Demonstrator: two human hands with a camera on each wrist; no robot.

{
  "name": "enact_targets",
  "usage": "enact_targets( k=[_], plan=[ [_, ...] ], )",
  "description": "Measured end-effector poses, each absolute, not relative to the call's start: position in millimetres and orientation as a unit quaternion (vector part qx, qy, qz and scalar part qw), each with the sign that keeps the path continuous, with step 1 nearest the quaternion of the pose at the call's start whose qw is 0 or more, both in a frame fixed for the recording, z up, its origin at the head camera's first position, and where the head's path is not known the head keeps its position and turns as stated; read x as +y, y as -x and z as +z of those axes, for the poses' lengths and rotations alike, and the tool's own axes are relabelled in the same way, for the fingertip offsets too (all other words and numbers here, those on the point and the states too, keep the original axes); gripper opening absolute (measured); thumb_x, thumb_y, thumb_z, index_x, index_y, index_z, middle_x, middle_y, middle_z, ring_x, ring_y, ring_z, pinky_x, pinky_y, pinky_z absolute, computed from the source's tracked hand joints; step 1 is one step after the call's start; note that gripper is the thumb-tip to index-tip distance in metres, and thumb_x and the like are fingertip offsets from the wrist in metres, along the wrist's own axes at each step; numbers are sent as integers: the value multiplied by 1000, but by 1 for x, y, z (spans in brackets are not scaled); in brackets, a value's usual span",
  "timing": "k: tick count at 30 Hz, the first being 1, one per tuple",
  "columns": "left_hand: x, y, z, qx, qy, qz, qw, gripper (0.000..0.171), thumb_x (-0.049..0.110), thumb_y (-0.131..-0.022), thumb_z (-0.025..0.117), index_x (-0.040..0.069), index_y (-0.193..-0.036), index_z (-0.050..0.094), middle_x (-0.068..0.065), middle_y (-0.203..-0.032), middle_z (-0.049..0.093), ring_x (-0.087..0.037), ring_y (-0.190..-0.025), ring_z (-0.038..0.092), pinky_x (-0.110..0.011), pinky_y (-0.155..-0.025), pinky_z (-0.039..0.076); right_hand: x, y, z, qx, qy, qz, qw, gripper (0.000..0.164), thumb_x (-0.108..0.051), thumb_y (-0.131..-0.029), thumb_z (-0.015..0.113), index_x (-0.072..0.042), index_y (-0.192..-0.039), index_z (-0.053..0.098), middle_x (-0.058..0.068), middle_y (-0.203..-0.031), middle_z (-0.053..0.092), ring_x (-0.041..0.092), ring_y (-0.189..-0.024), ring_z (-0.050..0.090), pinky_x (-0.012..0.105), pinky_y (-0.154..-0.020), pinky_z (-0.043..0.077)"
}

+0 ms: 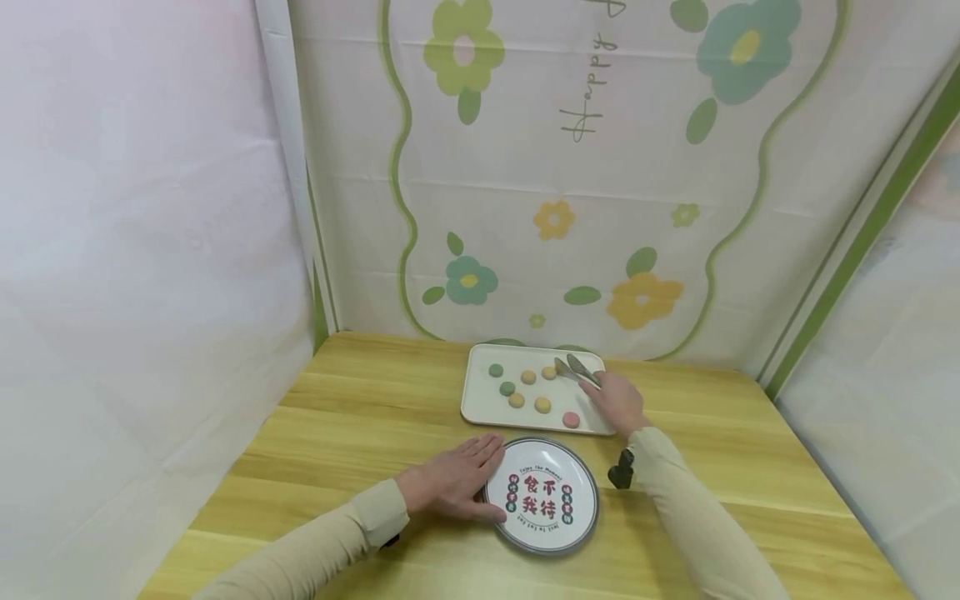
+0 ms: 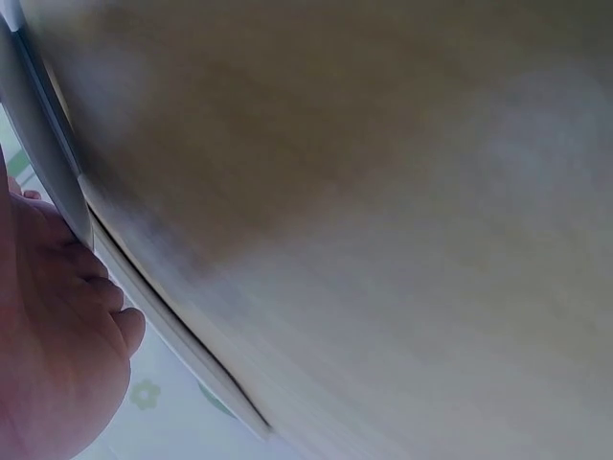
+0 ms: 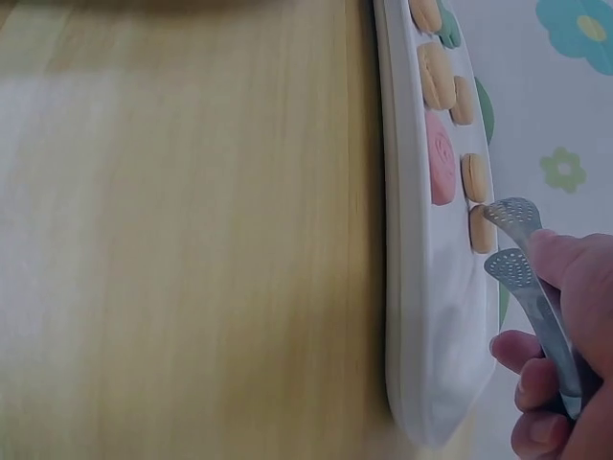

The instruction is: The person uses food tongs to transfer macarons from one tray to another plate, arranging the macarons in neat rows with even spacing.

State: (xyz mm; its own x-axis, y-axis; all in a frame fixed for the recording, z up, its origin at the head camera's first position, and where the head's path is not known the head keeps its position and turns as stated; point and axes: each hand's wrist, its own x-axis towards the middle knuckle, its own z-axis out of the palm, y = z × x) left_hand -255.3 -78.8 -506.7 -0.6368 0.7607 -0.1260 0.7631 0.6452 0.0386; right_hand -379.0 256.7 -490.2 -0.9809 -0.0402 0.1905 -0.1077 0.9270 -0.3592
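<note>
While right fingers grip tongs, far ends project beside yellow macaron

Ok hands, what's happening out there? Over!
Right hand gripping tongs, tips apart. Left hand touching plate. Macarons on tray. Nothing seen blocking the tongs.

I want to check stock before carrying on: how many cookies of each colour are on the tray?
Green cookies: 2
Tan cookies: 5 (the one nearest the tongs shows best in the right wrist view)
Pink cookie: 1
Total on the tray: 8
</note>
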Motion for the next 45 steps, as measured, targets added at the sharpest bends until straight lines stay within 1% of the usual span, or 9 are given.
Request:
enact_targets(
  k=[6, 14, 17, 21, 27, 33, 37, 39, 45],
  plan=[
    [-79, 255, -506, 904, -422, -13, 66, 110, 86, -85, 22, 3, -157, 14, -15, -166, 10, -26, -154, 11, -39, -127, 16, 252, 379, -490, -976, -39, 190, 95, 40, -44, -96, 58, -5, -98, 67, 14, -85, 69, 25, -70, 61, 31, -52, 42],
    [-79, 255, -507, 903, -425, -12, 62, 109, 85, -85, 21, 3, -157, 14, -15, -166, 10, -26, -154, 11, -39, -127, 16, 248, 380, -491, -979, -37, 181, 84, 36, -40, -95, 60, -7, -81, 58, 10, -71, 58, 23, -62, 52, 31, -49, 37],
    [-79, 255, -507, 902, -426, -11, 61, 109, 85, -86, 22, 3, -157, 14, -15, -166, 10, -27, -154, 12, -39, -127, 17, 248, 381, -491, -981, -39, 175, 74, 34, -38, -95, 58, -7, -81, 57, 9, -70, 56, 22, -61, 51, 30, -48, 36],
    [-79, 255, -507, 903, -426, -10, 60, 109, 85, -86, 22, 3, -157, 14, -15, -166, 10, -27, -154, 11, -38, -127, 16, 249, 382, -490, -983, -40, 165, 64, 31, -37, -95, 56, -8, -86, 59, 9, -73, 59, 22, -64, 52, 30, -48, 35],
    [-79, 256, -506, 903, -426, -6, 59, 109, 85, -86, 23, 3, -157, 14, -16, -166, 10, -27, -154, 11, -39, -127, 15, 250, 380, -489, -984, -46, 163, 57, 34, -40, -97, 54, -8, -101, 65, 13, -89, 68, 25, -74, 60, 31, -51, 40],
    [-79, 256, -506, 902, -427, -11, 58, 109, 85, -86, 24, 3, -157, 14, -15, -166, 11, -27, -154, 12, -38, -127, 17, 250, 377, -488, -983, -44, 169, 56, 35, -41, -97, 54, -9, -105, 66, 17, -93, 69, 28, -75, 61, 33, -50, 41],
    [-79, 256, -506, 903, -425, -13, 60, 109, 85, -86, 23, 3, -157, 14, -15, -166, 10, -27, -154, 11, -38, -127, 16, 250, 377, -489, -983, -40, 167, 58, 39, -43, -97, 55, -10, -116, 66, 18, -101, 70, 29, -78, 63, 33, -51, 41],
    [-79, 256, -507, 903, -425, -14, 61, 109, 85, -86, 22, 3, -157, 14, -16, -166, 10, -27, -154, 11, -38, -127, 16, 250, 377, -489, -984, -39, 167, 58, 38, -43, -97, 55, -10, -112, 66, 17, -98, 70, 28, -76, 62, 32, -50, 40],
    [-79, 256, -506, 903, -424, -15, 65, 109, 85, -85, 22, 3, -157, 13, -15, -166, 9, -26, -154, 10, -38, -127, 16, 251, 377, -491, -981, -33, 182, 55, 35, -42, -97, 56, -11, -81, 57, 8, -71, 58, 21, -62, 51, 30, -47, 33]
  ],
)
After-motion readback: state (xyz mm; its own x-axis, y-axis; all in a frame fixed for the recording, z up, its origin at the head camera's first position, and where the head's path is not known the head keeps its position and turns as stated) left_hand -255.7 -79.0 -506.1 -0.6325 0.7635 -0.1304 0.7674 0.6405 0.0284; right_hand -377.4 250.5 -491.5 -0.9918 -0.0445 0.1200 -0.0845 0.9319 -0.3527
